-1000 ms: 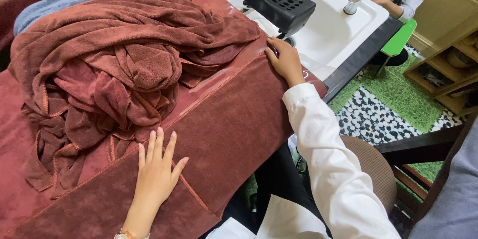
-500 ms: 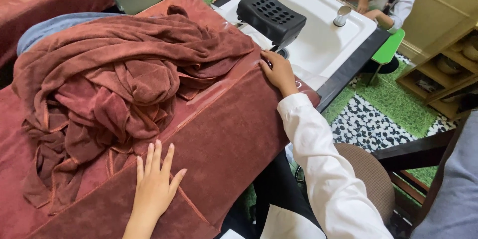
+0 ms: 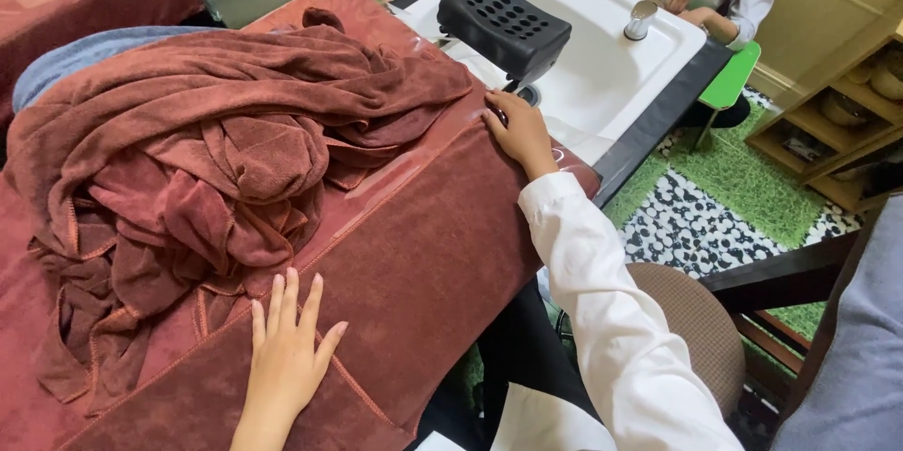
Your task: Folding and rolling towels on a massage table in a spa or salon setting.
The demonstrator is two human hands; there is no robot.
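hair salon wash room; white shampoo basin with black neck rest; towel-covered recliner

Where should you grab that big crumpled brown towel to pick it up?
Probably at the raised bunch of folds in the middle of the crumpled towel, coming down from above. There the cloth stands up in thick ridges that fingers can close around. The edges lie flat on the spread towel, where the left hand and right hand rest palm down.

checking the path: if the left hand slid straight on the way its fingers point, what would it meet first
Probably the crumpled reddish-brown towel heap: the left hand lies flat on the spread reddish-brown towel, fingers pointing up at the heap's near edge.
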